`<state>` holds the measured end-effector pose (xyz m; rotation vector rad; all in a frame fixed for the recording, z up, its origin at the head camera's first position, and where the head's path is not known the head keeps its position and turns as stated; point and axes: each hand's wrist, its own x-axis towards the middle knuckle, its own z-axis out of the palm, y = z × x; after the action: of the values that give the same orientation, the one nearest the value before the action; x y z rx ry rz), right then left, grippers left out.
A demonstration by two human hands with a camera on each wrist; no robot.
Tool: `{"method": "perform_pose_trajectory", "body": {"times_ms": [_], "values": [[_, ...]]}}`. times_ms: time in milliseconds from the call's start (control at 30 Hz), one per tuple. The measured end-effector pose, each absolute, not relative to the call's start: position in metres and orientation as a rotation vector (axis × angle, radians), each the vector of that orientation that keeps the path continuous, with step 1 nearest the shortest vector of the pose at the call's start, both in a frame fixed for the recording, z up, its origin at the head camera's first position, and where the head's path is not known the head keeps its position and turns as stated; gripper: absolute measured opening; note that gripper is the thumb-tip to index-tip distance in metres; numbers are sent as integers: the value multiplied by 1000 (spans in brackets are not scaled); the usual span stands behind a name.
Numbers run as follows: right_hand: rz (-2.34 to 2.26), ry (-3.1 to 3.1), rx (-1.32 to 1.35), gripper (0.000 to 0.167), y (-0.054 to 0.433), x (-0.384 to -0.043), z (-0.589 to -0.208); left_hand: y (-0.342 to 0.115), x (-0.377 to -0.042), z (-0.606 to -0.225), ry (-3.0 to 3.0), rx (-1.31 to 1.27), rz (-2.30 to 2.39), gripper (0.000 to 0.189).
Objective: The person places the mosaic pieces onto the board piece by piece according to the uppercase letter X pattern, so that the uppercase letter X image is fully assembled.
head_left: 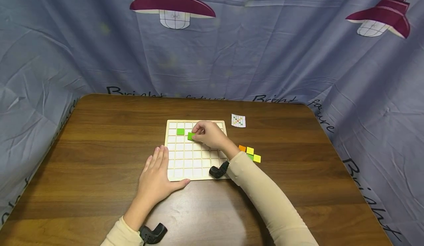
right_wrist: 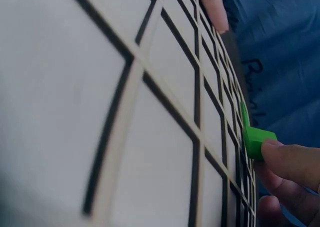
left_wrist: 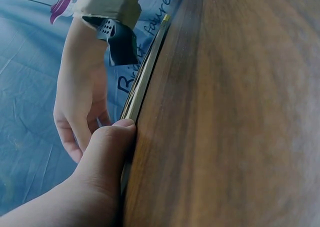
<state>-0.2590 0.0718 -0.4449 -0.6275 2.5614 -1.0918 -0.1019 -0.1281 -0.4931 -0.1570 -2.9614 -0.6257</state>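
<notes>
Your right hand [head_left: 210,133] pinches one green tile [head_left: 190,136] between thumb and fingers, over the board's [head_left: 179,175] far half, a bit left of its middle. Key relation: that held tile is at your right hand's fingertips, on their left, with the placed tile [head_left: 180,131] just beyond it to the left, set in a board cell. Whether the held tile touches the board, can't tell. It looks squarish, no clear long axis. Your right hand is the nearer one; your left hand [head_left: 155,179] grasps nothing, fingers extended at the board's left edge, thumb on its near edge.

Counts: one board; three green tiles visible (one pinched, one in the board, one in the loose group); two yellow tiles [head_left: 257,158]; one orange tile [head_left: 242,148]. The loose group lies right of the board; your sleeve may hide more. One pattern card [head_left: 238,120], beyond the board's far right corner.
</notes>
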Motion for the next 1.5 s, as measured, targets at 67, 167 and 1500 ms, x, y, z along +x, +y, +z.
{"method": "perform_pose_trajectory", "body": {"times_ms": [67, 167, 1500], "values": [[-1082, 2558, -634, 10, 68, -259, -445, -128, -102, -493, -2967, -157, -627, 131], [-1060, 2557, -655, 9, 64, -259, -446, -128, -102, -492, -2966, -157, -631, 132], [-698, 2815, -660, 29, 178, -240, -427, -128, -102, -494, -2965, -153, -649, 132]]}}
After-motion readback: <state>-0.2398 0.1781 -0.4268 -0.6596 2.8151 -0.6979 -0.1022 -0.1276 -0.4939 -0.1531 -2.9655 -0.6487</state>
